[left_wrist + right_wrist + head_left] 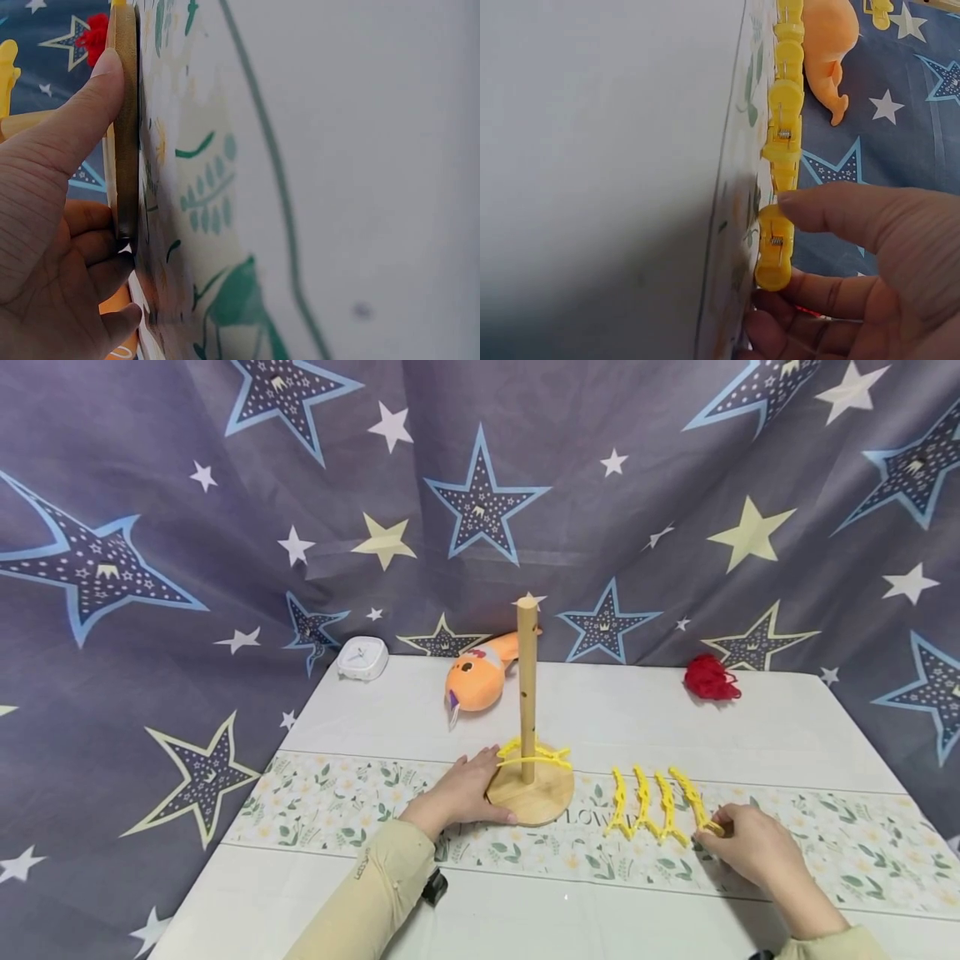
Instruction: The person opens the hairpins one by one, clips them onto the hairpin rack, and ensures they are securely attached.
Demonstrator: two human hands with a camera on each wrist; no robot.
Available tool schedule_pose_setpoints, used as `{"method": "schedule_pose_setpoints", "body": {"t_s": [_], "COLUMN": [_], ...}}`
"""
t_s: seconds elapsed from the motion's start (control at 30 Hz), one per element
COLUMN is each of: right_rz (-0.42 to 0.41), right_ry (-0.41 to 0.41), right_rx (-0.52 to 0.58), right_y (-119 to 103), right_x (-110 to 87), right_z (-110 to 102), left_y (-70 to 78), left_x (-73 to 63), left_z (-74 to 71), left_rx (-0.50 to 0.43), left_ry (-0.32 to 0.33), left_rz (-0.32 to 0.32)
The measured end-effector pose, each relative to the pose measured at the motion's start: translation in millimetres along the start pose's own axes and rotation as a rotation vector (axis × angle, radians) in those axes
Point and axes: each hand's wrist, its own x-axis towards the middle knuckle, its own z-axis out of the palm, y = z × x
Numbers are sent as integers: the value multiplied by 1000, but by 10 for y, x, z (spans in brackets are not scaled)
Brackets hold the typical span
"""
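Observation:
A wooden stand with a round base and an upright pole stands at the centre of the table. My left hand holds the base by its left edge, thumb on the near rim and fingers curled around the side. Low on the pole sits a yellow plastic piece with branching ends. Four yellow bars with spring clips lie in a row to the right. At the rightmost bar, my right hand pinches the near clip end between thumb and fingers; the other bars lie beyond it.
Behind the stand lies an orange plush toy. A white clock is at the back left, and a red bundle of yarn at the back right. A floral strip crosses the table, with a starry curtain behind.

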Motion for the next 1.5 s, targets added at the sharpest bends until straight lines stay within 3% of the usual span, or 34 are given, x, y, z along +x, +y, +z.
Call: {"method": "schedule_pose_setpoints", "body": {"t_s": [0.27, 0.43, 0.97, 1.2, 1.37, 1.5], "right_rz": [21, 44, 77, -67, -145, -259], "right_ry": [1, 42, 333, 483, 546, 583], "right_rx": [-10, 21, 204, 250, 315, 395], "right_y": [-18, -2, -42, -142, -212, -247], "right_x": [-1, -7, -59, -70, -75, -68], "right_z": [-17, -40, -53, -33, -30, -26], "left_y": [-1, -26, -6, -4, 8, 5], "left_x": [-7, 11, -11, -7, -16, -11], "left_z": [-1, 20, 5, 4, -9, -6], "left_rx": [4, 5, 6, 1, -7, 4], "left_ry": [1, 8, -3, 2, -1, -3], "left_rz": [10, 14, 0, 8, 9, 4]}}
